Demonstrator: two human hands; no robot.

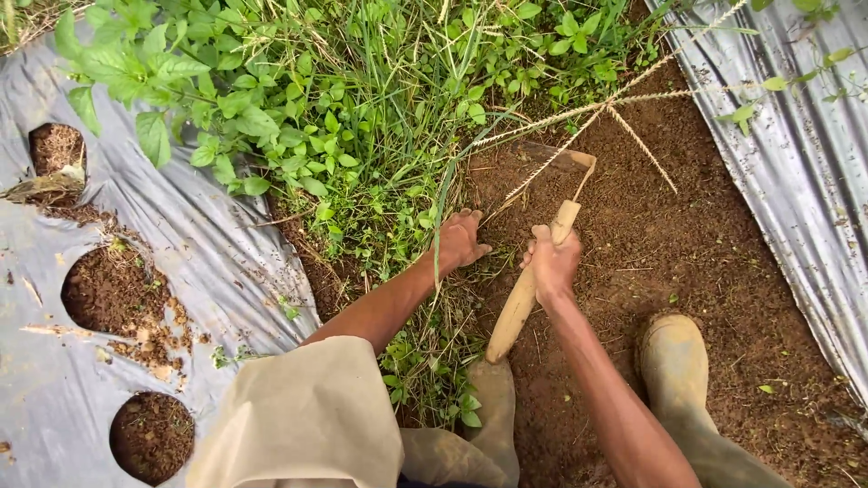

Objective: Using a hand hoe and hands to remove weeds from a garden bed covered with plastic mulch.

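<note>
right hand on hoe, bare soil ahead

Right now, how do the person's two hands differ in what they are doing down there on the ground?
The right hand is closed around the pale wooden handle of the small hoe, whose blade lies on the bare brown soil. The left hand holds no tool; it reaches into the green weeds and grass at the soil's edge, fingers curled among the stems. Both are bare and stretched forward between the sheets of grey plastic mulch.
</note>
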